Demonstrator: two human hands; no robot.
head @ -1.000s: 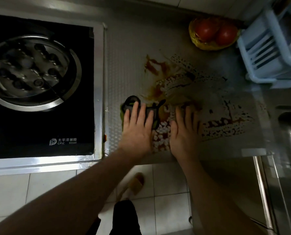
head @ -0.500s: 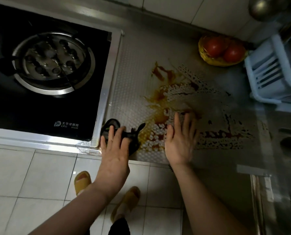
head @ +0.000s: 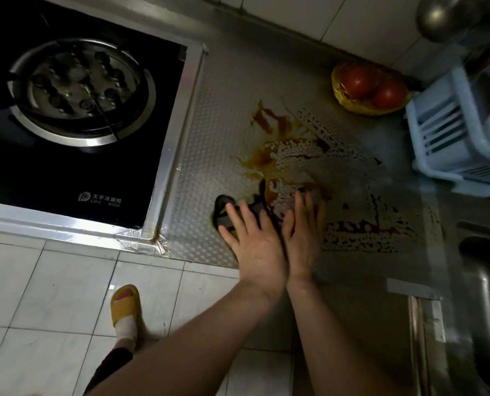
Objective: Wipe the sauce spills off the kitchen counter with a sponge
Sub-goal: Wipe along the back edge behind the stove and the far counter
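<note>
Left hand and sponge now further right, flat against right hand.

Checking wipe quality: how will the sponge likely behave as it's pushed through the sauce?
The sponge probably squashes easily: it lies flattened under the left hand, one corner sticking out. It likely slides readily over wet sauce, dragging more on the dry dimpled counter.

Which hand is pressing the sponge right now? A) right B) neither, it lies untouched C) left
C: the left hand lies with straight fingers on top of the sponge, while the right hand rests flat on the smeared counter beside it.
</note>
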